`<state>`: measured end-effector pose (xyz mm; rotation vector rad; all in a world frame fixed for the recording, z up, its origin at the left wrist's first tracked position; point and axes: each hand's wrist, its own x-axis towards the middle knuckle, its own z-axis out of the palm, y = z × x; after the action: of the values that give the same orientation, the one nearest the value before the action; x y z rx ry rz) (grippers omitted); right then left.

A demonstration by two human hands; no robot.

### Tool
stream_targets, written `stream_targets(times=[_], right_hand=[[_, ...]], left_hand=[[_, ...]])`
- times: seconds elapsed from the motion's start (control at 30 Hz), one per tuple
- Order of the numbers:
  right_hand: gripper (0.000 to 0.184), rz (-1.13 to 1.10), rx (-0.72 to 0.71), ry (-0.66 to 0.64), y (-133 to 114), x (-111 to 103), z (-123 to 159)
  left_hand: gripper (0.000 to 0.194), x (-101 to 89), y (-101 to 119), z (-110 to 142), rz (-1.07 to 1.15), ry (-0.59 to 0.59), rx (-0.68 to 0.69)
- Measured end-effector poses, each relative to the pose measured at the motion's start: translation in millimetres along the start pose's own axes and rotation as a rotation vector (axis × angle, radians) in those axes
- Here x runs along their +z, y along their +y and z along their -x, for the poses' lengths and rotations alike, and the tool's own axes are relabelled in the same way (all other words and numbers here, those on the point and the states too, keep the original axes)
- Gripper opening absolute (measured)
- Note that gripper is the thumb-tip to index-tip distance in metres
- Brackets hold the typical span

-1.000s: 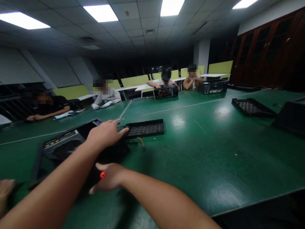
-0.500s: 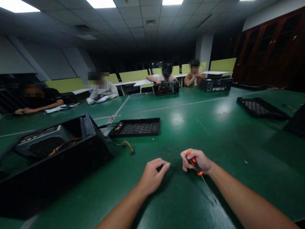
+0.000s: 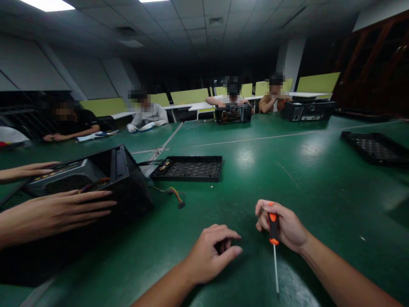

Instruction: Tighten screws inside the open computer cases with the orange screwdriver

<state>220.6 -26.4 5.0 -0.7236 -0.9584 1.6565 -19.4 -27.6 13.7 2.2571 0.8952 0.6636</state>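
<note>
My right hand is closed around the orange and black handle of a screwdriver, whose thin metal shaft points down toward me. Beside it, my left hand hovers or rests over the green table with nothing in it; its thumb and fingers are curved and apart. To the left stands a black computer case, open on top, with a power supply inside. A co-worker's two hands lie against that case, one on the near side and one on the far side.
A black front panel lies beyond my hands, joined by cables to the case. A connector lead trails on the table. Another black panel is at the right. Several people sit across the table, with two computer cases before them.
A co-worker's hands have come in from the left onto the case. My left hand's fingers have opened somewhat. The screwdriver has swung to point more straight down. The view has turned slightly left.
</note>
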Motion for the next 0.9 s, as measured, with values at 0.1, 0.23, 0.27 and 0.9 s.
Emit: stream_targets(times=[0.1, 0.23, 0.27, 0.9], right_hand=[[0.030, 0.102, 0.041, 0.136, 5, 0, -3], [0.037, 0.194, 0.028, 0.171, 11, 2, -4], [0.037, 0.199, 0.019, 0.173, 12, 2, -4], [0.031, 0.263, -0.002, 0.061, 5, 1, -2]], left_hand=[[0.037, -3.0, 1, 0, 0.019, -0.075, 0.025], [0.050, -6.0, 3, 0, 0.035, -0.178, 0.092], [0.047, -5.5, 4, 0, 0.020, -0.191, 0.089], [0.043, -10.7, -13, -9, 0.330, 0.422, -0.417]])
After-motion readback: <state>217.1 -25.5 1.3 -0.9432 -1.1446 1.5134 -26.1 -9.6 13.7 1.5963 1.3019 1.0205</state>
